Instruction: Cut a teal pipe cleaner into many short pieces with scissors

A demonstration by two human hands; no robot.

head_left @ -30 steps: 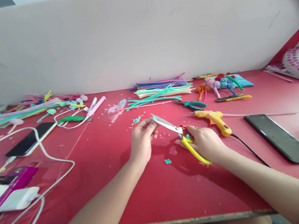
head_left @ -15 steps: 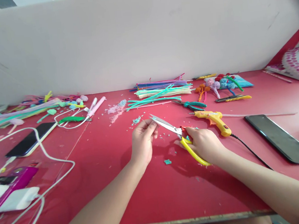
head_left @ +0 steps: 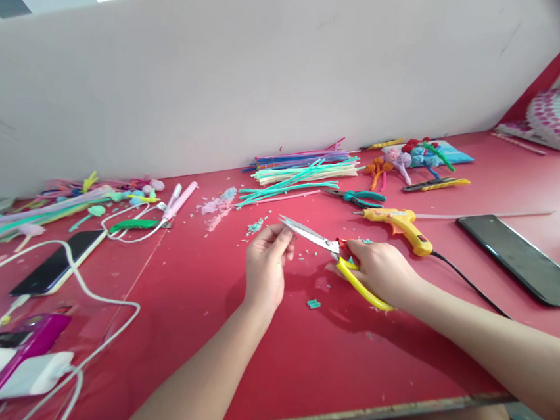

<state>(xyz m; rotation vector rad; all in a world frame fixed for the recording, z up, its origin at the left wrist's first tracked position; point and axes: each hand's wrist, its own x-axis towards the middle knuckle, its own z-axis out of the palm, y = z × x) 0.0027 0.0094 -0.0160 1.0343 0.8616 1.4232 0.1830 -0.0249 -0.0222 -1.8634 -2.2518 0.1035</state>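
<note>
Both forearms are bare, no sleeve reaches them. The left hand (head_left: 266,267) and right hand (head_left: 382,269) wear no gloves, rings or watch.

Your left hand (head_left: 265,264) pinches something at the tips of the steel-bladed, yellow-handled scissors (head_left: 336,254), but it is too small to identify. Your right hand (head_left: 382,269) covers much of the scissor handles, so the finger loops are hidden. At the left edge, the purple and white devices (head_left: 21,357) and the white cables (head_left: 90,347) are cut off. The black flat phone (head_left: 527,259) on the right runs close to the picture's edge. The pink patterned sheets (head_left: 551,118) at far right are blurred.
</note>
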